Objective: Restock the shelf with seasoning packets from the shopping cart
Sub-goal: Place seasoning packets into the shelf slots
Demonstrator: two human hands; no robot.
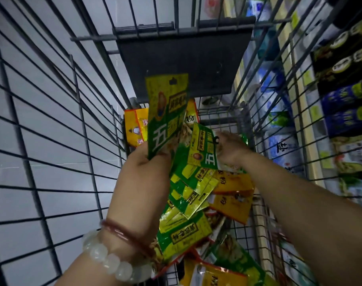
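I look down into a wire shopping cart (58,124) holding a pile of seasoning packets (198,195), green-and-yellow ones mixed with orange ones. My left hand (143,172) grips a green-and-yellow packet (165,114) by its lower end and holds it upright above the pile. My right hand (231,149) is closed on the edge of another green-and-yellow packet (203,149), lifted slightly off the heap. Stocked shelves (341,96) show through the cart's right side.
The cart's dark folded seat flap (182,60) hangs at the far end. Orange packets (134,126) lean against the far wall of the basket. Pale floor (21,162) lies to the left. The shelves on the right carry blue-white bags and dark bottles.
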